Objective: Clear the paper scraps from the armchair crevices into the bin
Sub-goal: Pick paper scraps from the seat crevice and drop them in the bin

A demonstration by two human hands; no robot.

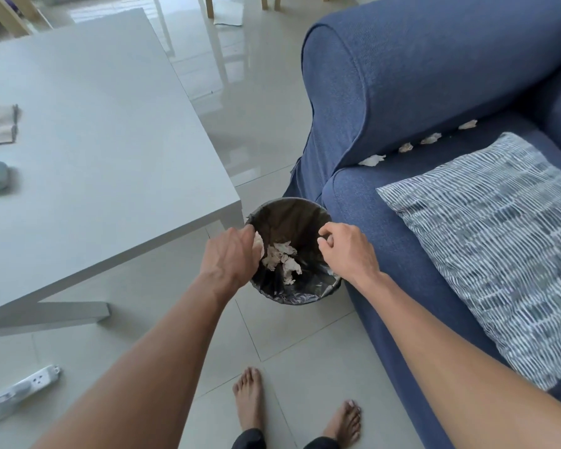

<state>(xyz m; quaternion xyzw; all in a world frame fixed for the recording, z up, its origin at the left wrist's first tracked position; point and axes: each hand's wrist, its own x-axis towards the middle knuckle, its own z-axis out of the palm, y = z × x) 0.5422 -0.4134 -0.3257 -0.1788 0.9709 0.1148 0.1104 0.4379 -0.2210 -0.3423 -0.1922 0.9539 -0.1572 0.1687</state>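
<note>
— Fingers [253, 236] of the left hand [232, 257] curled down over the near rim of the bin [290, 298], with a pale scrap [258, 244] showing just under them — whether pinched or already let go, I couldn't tell.

— And the right hand [347, 251]?

— Loosely curled above the opposite rim, thumb and forefinger nearly meeting, nothing visible between them. Both hung over the mouth, likely so paper would fall inside; crumpled scraps [282, 259] lay below the fingertips.

— Was the chair clear?

— No. Beyond the right fingers, four paper scraps [371, 160] sat wedged in the crevice between arm and seat of the blue armchair [402, 76], a striped cushion [486, 241] nearer. The bin stood on glossy pale tiles [246, 108], squeezed between armchair and a grey table [94, 124] — handy for short trips, I'd guess.
</note>
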